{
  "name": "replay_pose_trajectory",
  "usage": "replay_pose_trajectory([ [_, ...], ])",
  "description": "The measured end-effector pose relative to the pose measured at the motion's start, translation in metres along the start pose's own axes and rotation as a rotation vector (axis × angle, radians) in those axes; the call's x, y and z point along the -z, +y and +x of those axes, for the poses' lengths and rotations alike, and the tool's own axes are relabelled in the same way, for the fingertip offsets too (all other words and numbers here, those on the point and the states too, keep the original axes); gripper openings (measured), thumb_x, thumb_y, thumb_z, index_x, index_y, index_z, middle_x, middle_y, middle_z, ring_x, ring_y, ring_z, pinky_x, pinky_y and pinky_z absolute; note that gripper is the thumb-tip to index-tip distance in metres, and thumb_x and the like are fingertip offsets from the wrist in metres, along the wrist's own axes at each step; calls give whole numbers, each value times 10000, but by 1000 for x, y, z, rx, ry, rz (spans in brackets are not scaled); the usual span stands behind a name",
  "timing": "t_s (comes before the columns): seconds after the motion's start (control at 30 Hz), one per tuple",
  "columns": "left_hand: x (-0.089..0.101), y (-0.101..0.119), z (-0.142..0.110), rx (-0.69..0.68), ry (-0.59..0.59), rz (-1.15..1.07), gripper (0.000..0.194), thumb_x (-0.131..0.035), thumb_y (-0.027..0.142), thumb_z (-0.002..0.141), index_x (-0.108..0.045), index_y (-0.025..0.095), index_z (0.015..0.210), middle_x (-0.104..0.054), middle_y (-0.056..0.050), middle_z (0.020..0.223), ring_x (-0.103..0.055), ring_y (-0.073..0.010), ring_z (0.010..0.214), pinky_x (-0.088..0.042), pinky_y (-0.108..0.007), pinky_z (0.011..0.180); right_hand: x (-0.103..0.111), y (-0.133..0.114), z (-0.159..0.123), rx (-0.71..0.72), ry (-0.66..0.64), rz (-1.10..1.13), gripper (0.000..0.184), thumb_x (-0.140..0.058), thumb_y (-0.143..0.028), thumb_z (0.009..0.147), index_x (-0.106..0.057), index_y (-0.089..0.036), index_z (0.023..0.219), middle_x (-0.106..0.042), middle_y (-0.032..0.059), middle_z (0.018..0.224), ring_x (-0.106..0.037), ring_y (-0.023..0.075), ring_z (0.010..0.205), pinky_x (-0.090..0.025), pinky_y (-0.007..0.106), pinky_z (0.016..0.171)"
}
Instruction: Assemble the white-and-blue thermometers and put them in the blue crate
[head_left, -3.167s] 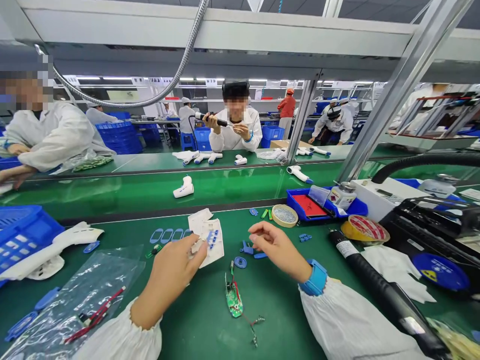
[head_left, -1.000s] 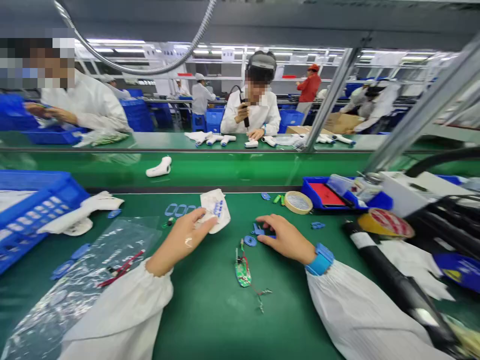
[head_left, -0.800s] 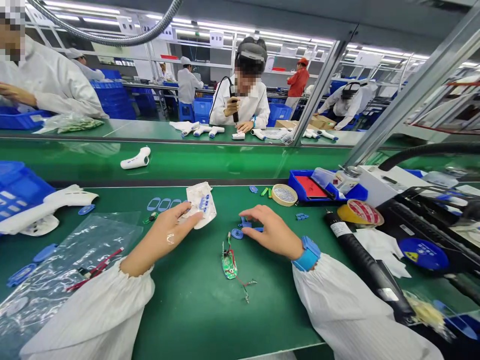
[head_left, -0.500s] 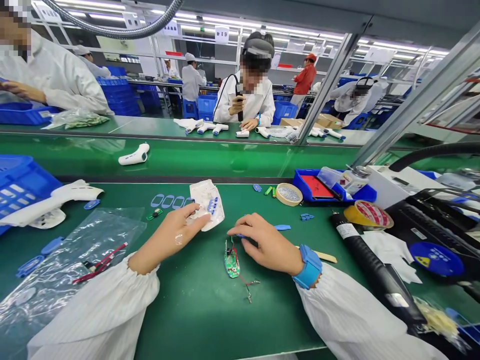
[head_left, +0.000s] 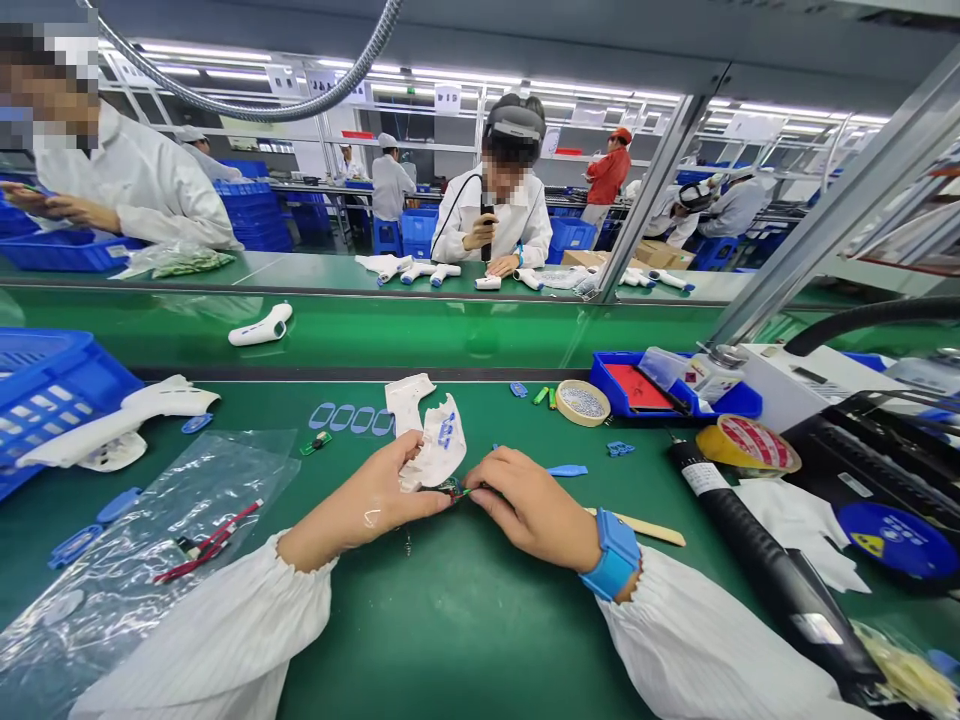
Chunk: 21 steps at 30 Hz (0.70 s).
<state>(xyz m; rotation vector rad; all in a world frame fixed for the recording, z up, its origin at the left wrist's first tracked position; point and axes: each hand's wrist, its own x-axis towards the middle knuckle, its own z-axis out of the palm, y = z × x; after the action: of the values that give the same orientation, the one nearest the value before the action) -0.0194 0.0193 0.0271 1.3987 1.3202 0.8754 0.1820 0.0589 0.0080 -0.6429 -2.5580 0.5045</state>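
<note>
Both hands have come together at the surface's middle: left hand [head_left: 367, 505] grasps the white shell [head_left: 441, 452], right hand [head_left: 529, 505] pinches the circuit board [head_left: 452, 489], lifted against it, likely being fitted inside.

White housing shell [head_left: 441, 452]: I am seeing it lying tilted on the green surface [head_left: 465, 620], its inner face showing a blue keypad insert, its near edge resting against my left hand [head_left: 375, 505]. Green circuit board [head_left: 452, 489]: I am seeing only a small part of it showing between the fingertips of my left hand and right hand [head_left: 529, 505], just below the shell.
</note>
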Motion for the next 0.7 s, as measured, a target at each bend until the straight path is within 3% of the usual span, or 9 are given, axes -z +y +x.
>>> replay_pose_trajectory([
  [0.23, 1, 7, 0, 17, -114, -87, 226, -593, 197, 684, -505, 176, 890, -573, -5, 846, -528, -156, 781, -384, -257, 702, -1, -2, -3, -73, 12, 105, 96, -433, -138, 905, -510, -193, 894, -605, 22, 813, -521, 165, 753, -415, 291, 706],
  [0.37, 1, 4, 1, 28, -182, -159, 184, -580, 171, 692, -463, 185, 834, -532, 22, 751, -483, -122, 680, -367, -237, 646, -2, -5, -3, -97, 19, 156, 104, -428, -147, 910, -522, -191, 902, -616, 22, 824, -537, 162, 757, -420, 289, 708],
  [0.5, -3, 2, 2, 8, -133, -161, 196, -586, 155, 678, -451, 191, 816, -470, 54, 685, -427, -95, 602, -331, -213, 579, -2, -6, -2, -72, 63, 174, 111, -439, -175, 915, -546, -195, 897, -625, 28, 827, -543, 164, 768, -425, 298, 721],
  [0.7, -16, 7, 3, -27, -16, -163, 227, -610, 162, 636, -442, 189, 787, -497, 50, 683, -447, -99, 606, -325, -211, 569, -6, -17, -1, 1, 176, 263, 87, -514, -224, 890, -589, -192, 860, -602, 26, 766, -543, 150, 739, -436, 273, 682],
])
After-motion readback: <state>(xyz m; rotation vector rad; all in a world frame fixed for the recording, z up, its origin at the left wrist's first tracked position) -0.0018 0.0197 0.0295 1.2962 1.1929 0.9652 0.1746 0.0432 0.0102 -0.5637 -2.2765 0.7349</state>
